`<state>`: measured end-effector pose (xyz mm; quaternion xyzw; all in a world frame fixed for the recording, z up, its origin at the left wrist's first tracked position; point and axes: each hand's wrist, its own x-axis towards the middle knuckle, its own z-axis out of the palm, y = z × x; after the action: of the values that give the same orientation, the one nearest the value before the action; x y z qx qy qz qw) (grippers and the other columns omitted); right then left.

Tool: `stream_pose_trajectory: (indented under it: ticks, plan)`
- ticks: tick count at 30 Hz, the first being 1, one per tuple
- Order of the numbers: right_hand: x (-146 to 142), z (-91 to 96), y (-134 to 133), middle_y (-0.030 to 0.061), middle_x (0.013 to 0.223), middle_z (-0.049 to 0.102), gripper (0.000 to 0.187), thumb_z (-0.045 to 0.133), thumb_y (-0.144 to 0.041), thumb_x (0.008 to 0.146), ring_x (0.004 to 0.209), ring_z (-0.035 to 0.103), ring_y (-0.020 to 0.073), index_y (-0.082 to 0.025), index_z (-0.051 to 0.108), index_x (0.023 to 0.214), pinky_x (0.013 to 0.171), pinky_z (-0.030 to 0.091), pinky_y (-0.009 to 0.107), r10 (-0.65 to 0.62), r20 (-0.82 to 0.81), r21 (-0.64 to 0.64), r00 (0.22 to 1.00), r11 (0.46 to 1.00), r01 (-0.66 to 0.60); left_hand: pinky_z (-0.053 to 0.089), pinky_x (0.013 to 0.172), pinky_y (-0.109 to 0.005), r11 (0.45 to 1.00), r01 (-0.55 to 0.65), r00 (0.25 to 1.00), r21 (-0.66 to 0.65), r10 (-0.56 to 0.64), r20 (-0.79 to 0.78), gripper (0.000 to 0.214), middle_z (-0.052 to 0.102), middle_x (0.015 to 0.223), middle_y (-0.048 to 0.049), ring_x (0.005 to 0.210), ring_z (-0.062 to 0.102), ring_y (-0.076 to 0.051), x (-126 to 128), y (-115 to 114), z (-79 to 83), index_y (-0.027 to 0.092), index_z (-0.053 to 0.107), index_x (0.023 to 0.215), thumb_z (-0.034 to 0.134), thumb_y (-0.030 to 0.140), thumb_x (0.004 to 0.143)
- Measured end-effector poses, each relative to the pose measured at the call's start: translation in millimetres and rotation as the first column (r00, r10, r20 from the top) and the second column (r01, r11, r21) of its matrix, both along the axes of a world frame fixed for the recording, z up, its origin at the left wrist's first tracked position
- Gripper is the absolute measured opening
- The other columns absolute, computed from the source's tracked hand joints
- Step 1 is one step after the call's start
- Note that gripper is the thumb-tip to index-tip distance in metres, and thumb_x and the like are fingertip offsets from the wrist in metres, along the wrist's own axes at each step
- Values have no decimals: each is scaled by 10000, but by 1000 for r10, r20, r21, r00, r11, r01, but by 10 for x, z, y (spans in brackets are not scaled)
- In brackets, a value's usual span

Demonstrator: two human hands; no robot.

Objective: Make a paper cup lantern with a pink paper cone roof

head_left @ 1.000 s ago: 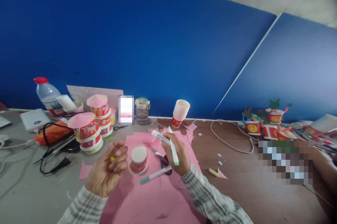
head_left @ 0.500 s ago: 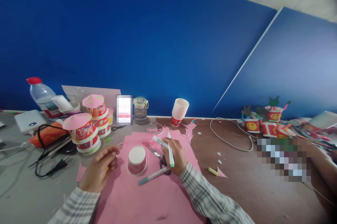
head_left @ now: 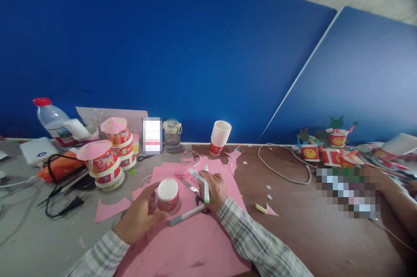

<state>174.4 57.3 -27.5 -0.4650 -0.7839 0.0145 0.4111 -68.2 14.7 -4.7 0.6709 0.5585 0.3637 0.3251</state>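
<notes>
Left hand (head_left: pixel 140 214): half open, thumb and fingers curved about the left side of the upturned paper cup (head_left: pixel 168 196); whether it grips firmly, cannot tell. Right hand (head_left: pixel 215 190): closed on a white marker with a green end (head_left: pixel 206 188) and a blurred white tube (head_left: pixel 196 176).

Cup sits base up on the pink paper (head_left: pixel 195 248), between the hands. Just right of it: scissors (head_left: pixel 189 184); in front, a grey-capped marker (head_left: pixel 187 215). Farther off: nested paper cups (head_left: pixel 220 133) by the blue partition (head_left: pixel 182 51).

Step in hand, judged: taking hold of the cup. Moving it would call for light, even finger pressure, as thin paper may dent.

Against the earlier frame: left hand, then curled beside the cup, now reaches around it; the right holds the same items.
</notes>
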Motion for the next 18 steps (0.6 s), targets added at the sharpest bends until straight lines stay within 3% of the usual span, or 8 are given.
stream_pose_trajectory:
  ticks: [3, 8, 12, 18]
  plan:
    - [-13, -6, -16, 7, 712, 728, 170, 545, -193, 766, 618, 666, 200, -204, 580, 931, 618, 364, 280, 8, 12, 17, 1000, 1000, -8, 464, 719, -401, 994, 1, 986, 110, 18, -167, 747, 571, 946, -14, 822, 549, -266, 48, 15, -5, 308, 426, 1065, 729, 436, 394]
    - [-20, -10, -18, 8, 732, 729, 185, 547, -204, 765, 603, 658, 193, -204, 584, 947, 620, 380, 286, 19, 1, 48, 1000, 999, -19, 481, 657, -414, 989, -44, 946, 142, 87, -311, 680, 540, 883, -12, 758, 571, -275, 111, 7, 1, 297, 474, 1004, 681, 504, 390]
    - [-3, -28, 7, 10, 716, 721, 177, 548, -218, 768, 549, 631, 190, -198, 590, 939, 641, 416, 315, -10, -49, 67, 999, 998, 13, 489, 615, -394, 991, -51, 944, 121, 87, -319, 607, 539, 833, -1, 723, 578, -274, 111, -10, -7, 311, 503, 951, 673, 504, 401]
    - [35, -7, 21, 21, 751, 709, 157, 518, -231, 785, 607, 611, 212, -213, 594, 921, 639, 463, 329, -78, -140, 59, 987, 994, 87, 489, 582, -347, 998, 34, 981, 56, -23, -192, 686, 570, 821, 18, 661, 564, -228, -92, 40, -53, 346, 435, 1062, 677, 486, 436]
